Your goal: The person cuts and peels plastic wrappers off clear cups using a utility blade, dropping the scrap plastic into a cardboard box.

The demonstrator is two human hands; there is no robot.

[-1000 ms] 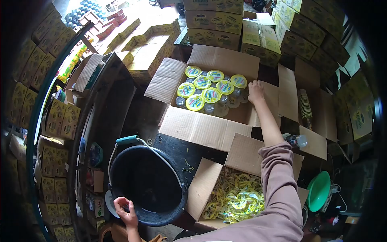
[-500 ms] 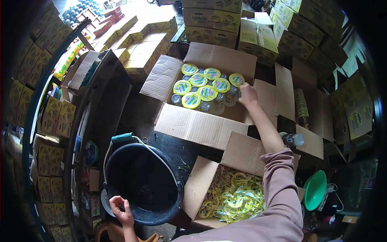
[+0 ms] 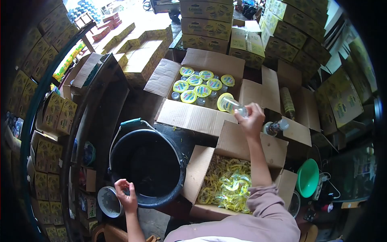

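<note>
My right hand (image 3: 252, 119) is closed around the base end of a clear plastic cup (image 3: 237, 107). The cup is tilted, and its yellow lemon-printed lid (image 3: 225, 102) faces left. Below it lies the right front edge of an open cardboard box (image 3: 193, 117), which holds several cups with similar lids (image 3: 202, 90), some upside-down cups among them. My left hand (image 3: 127, 191) hovers by the front left rim of a large black bucket (image 3: 182, 177), with the fingers loosely curled, the thumb apart and nothing visible in it.
A box of yellow plastic scraps (image 3: 227, 185) stands in front. On the right are a bottle (image 3: 276, 127), a stack of cups (image 3: 287, 103) in a box and a green basin (image 3: 307, 177). A grey pail (image 3: 110, 201) sits lower left. Printed cartons (image 3: 205, 26) are piled behind.
My right hand has lifted a lidded cup from the box and drawn it toward me. My left hand has shifted slightly up and right in view. The whole view has shifted a little.
</note>
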